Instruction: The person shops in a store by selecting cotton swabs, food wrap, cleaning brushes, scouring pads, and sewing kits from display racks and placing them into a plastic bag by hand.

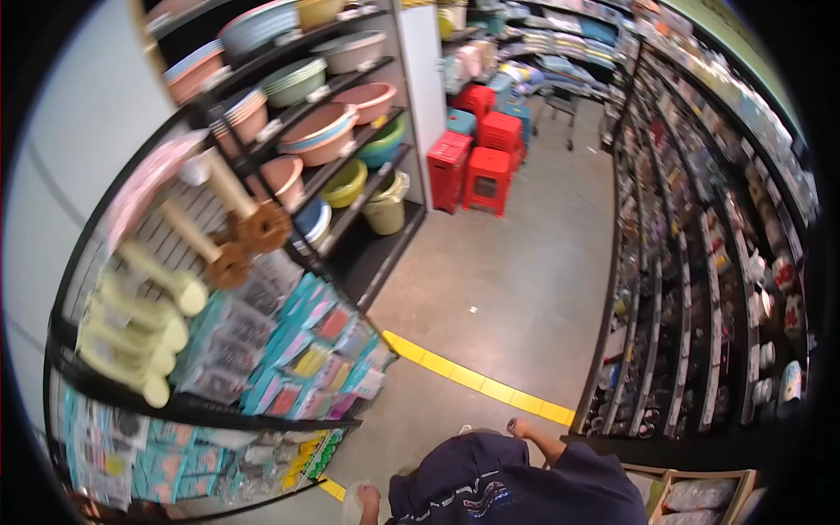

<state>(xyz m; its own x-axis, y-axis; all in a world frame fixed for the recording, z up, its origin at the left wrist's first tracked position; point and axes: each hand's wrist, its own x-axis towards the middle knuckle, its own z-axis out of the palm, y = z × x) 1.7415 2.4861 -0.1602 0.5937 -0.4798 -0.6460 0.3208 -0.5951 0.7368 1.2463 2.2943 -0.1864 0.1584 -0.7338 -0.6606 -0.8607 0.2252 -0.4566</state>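
My left hand (pixel 370 500) hangs low at the bottom edge, beside the dark shirt (pixel 490 479) on my body. Its fingers look curled, and a pale, blurry patch lies against it; I cannot tell what that is. On the other side, my right hand (pixel 521 428) is held out in front of the shirt with its fingers curled in, and nothing shows in it. It is nearest to the yellow floor strip (pixel 472 379), apart from any shelf.
Left, a rack holds packaged goods (pixel 302 350) and pale green long-handled items (pixel 131 319). Behind it, shelves carry basins (pixel 319 131). Red stools (pixel 488 175) stand farther along the aisle floor (pixel 525 271), with a cart (pixel 556 109) beyond. Long stocked shelves (pixel 700 289) line the right; a wooden bin (pixel 700 490) sits lower right.
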